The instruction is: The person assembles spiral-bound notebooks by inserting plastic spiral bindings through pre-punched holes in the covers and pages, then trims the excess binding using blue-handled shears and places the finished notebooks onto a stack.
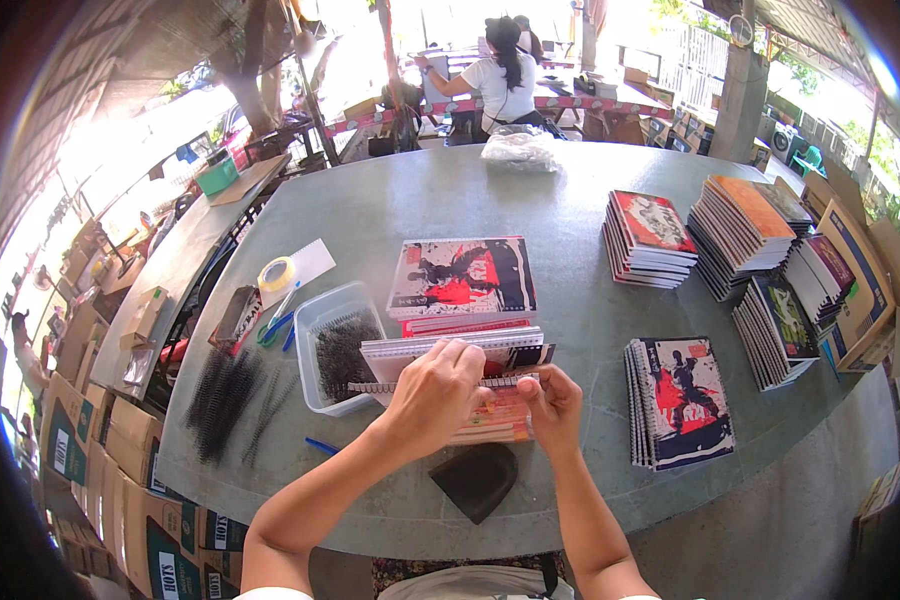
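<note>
Holding the notebook: both hands are busy at a notebook [390,358] straight ahead of the person, at the near-middle part of the table [570,195].
Coil line: a dark coil [503,381] runs left to right across the person's front, along the near side of the white pages, its long axis spanning the gap between the hands.
Left hand: the left hand [436,388] reaches over from the near left, fingers bent down and grasping the notebook around its middle; the exact fingertip contact is hidden.
Right hand: the right hand [557,405] pinches the coil's right end between thumb and finger.
Nearer hand: the right is at that end, touching it; the coil's left end sticks out past the left hand, toward the box. In my judgement, the right thumb against the coil end is the key relation.
Clear box: the plastic box [348,406] of black coils sits left, nearer the left hand.
Books around: one stack [462,278] lies just beyond the notebook; another pile [682,400] lies right, apart from the right hand.
</note>
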### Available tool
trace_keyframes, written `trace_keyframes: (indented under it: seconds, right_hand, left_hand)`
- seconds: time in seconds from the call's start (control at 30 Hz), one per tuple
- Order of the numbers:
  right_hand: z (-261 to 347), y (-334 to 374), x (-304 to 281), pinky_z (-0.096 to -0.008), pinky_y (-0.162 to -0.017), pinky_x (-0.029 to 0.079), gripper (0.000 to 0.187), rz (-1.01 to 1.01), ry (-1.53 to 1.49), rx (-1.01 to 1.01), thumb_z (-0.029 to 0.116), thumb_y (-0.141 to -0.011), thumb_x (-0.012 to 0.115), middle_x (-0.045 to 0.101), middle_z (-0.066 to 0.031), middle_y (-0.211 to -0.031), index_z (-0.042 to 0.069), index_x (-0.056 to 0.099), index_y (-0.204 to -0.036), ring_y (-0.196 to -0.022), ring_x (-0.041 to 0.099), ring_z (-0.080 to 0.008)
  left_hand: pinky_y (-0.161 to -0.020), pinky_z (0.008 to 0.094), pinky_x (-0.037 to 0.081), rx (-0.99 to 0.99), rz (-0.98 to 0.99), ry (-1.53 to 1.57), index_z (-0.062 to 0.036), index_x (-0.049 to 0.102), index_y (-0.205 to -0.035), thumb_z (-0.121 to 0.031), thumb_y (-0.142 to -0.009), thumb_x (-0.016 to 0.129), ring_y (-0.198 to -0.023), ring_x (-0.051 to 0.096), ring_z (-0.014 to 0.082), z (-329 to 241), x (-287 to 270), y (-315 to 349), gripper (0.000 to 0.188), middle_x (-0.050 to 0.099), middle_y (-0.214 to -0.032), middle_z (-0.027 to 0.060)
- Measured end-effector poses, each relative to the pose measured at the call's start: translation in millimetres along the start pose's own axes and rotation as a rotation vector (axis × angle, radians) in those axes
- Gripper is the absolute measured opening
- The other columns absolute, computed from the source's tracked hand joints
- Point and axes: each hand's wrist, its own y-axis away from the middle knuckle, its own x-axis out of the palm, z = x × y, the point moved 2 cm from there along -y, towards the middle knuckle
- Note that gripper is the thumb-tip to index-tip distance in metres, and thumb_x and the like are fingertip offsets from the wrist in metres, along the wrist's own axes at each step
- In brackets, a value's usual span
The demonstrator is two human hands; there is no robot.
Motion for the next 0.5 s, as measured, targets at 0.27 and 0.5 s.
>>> trace_keyframes:
  seconds: [0.27,0.5]
  right_hand:
    - [23.4,-0.9,15.2,-0.0234,-0.083,0.043,0.019,-0.067,-0.101,-0.165,0.007,-0.083,0.066,0.065,-0.0055,-0.094,0.0,0.061,-0.099,-0.091,0.056,-0.0102]
    - [9.0,2.7,0.7,-0.0232,-0.079,0.044,0.017,-0.033,0.097,-0.119,0.006,-0.081,0.068,0.065,-0.0054,-0.093,0.001,0.062,-0.096,-0.087,0.057,-0.009]
  left_hand:
    - [-0.077,0.0418,0.046,0.0,-0.069,0.061,-0.0026,0.057,-0.094,-0.013,-0.076,0.066,-0.084,0.06,0.0321,4.2,-1.4,12.3,0.022,0.06,-0.085,0.0142]
    - [-0.07,0.0409,0.048,-0.024,0.096,0.095,-0.0037,0.058,-0.091,-0.01,-0.073,0.066,-0.085,0.06,0.0314,15.2,3.6,10.6,0.021,0.061,-0.087,0.0134]
